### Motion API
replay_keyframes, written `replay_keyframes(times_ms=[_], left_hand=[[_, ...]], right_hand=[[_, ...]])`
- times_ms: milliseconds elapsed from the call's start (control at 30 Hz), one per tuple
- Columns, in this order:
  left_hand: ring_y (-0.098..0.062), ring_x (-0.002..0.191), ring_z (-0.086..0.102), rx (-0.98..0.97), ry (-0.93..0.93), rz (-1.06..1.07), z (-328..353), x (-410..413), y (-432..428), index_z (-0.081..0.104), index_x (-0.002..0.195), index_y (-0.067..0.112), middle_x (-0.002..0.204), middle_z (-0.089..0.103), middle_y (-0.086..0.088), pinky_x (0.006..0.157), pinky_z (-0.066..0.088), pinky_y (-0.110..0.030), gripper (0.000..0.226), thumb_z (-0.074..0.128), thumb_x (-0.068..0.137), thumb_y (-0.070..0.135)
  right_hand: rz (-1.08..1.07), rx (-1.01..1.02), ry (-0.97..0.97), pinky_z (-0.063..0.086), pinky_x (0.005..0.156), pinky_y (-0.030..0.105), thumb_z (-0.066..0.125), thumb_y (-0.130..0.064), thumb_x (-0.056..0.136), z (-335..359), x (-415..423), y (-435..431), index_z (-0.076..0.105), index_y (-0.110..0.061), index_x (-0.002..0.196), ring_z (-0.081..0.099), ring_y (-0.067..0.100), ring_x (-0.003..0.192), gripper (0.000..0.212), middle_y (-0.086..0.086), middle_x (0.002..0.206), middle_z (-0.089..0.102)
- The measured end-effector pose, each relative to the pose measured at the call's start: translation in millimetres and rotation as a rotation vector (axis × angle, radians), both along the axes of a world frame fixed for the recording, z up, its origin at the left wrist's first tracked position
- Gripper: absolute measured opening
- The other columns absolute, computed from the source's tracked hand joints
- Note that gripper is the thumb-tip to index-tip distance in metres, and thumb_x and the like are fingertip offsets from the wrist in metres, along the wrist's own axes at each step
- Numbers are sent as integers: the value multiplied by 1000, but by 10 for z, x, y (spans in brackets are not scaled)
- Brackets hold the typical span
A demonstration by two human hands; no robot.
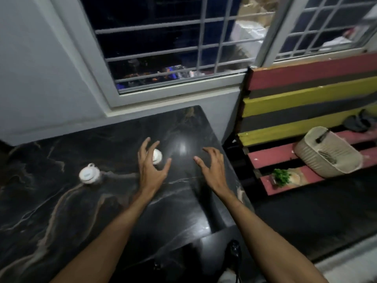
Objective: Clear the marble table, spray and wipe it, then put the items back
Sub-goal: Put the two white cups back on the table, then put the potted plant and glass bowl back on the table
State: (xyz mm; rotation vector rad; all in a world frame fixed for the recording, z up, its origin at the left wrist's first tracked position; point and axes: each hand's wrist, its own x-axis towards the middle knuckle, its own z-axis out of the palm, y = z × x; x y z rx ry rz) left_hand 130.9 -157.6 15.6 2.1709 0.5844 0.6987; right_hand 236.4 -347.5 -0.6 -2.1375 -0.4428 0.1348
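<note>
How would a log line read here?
left hand open at white jar | right hand open over marble table | second jar on table

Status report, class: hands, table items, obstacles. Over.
Left hand open, over a white jar. Right hand open, empty. Second white jar also on marble table. No obstacles.

A white-framed window (173, 92) with a white metal grille (202, 37) sits in the grey wall (30, 68). To its right stands a bench (306, 97) of red and yellow slats.
</note>
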Motion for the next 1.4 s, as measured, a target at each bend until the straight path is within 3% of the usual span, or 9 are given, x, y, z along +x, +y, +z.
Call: replay_keyframes(times_ms=[100,367,633,767,833,900,1033,1167,1400], left_hand=[[-24,143,44,-37,36,-158,-23,674,-861,60,135,13,153,45,-8,119,37,-47,57,73,83,34],[-24,144,42,-131,375,-565,-760,2261,-2799,40,152,14,155,46,-7,121,34,-43,82,82,82,28],[-28,135,49,-268,649,-588,-2015,2855,-3656,37,149,-1,146,49,-15,106,38,-27,96,89,68,4],[-19,136,46,-312,646,-629,-2870,2857,-3946,34,153,8,145,45,1,108,47,-39,115,86,52,29],[-13,140,42,-379,604,-612,-3234,2886,-4085,29,155,14,153,42,2,116,40,-28,124,87,49,42],[-5,134,43,-412,535,-562,-3408,2943,-4242,34,150,24,143,46,12,110,34,-11,116,88,50,48],[-17,130,48,-376,448,-464,-3591,3030,-4431,42,150,25,130,46,11,109,41,-32,111,94,57,53],[-15,119,56,-412,435,-390,-3622,3131,-4537,58,136,22,122,55,8,103,47,-31,96,89,55,61],[-22,104,67,-328,378,-376,-3627,3221,-4458,70,118,12,110,65,8,92,51,-26,52,89,70,8]], right_hand=[[-137,-6,-7,27,106,17,62,-42,95,-98,483,-801,59,-12,131,48,21,125,46,5,132,55],[-443,-38,107,42,100,34,62,-14,94,-831,1658,-2898,62,-7,126,56,27,116,33,11,124,62],[-635,-84,339,38,92,27,59,-5,91,-1896,2333,-4070,63,-9,122,58,26,112,31,6,119,64],[-638,-197,462,44,95,36,61,-11,90,-2575,2614,-4470,59,-6,127,58,33,114,37,16,123,60],[-643,-224,484,44,99,40,64,-12,89,-2834,2714,-4563,55,-6,131,56,34,117,43,17,125,57],[-642,-254,483,43,103,42,65,-14,89,-3033,2786,-4609,50,-8,137,54,35,120,51,17,128,53],[-615,-267,480,41,100,36,65,-18,90,-3290,2920,-4599,47,-10,140,50,32,122,54,17,134,48],[-660,-290,411,41,92,34,62,-12,90,-3394,2990,-4550,57,-7,126,54,33,113,37,17,124,53],[-733,-257,358,53,88,41,60,-1,82,-3383,3023,-4522,68,-8,109,64,33,100,30,14,106,70]])
